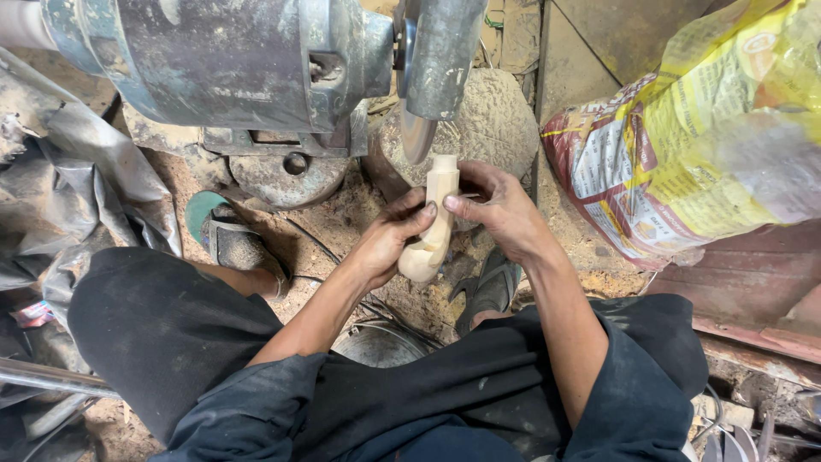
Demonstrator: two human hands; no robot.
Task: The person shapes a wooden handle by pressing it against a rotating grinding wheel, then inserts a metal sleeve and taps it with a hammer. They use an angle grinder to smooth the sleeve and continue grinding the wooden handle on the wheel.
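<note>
A pale carved wooden piece (436,214), long and rounded at its near end, is held upright between both hands. My left hand (386,239) grips its lower part from the left, thumb across the wood. My right hand (496,204) holds its upper part from the right. The top end of the wood sits just below and beside a grinding disc (416,133) mounted on a grey-green bench grinder motor (231,60). Whether the wood touches the disc I cannot tell.
A large yellow and red printed plastic sack (684,154) lies at the right. Crumpled grey sheeting (77,188) covers the left. My feet in dark sandals (235,244) rest on sawdust-covered ground, and a metal rod (43,376) lies at lower left.
</note>
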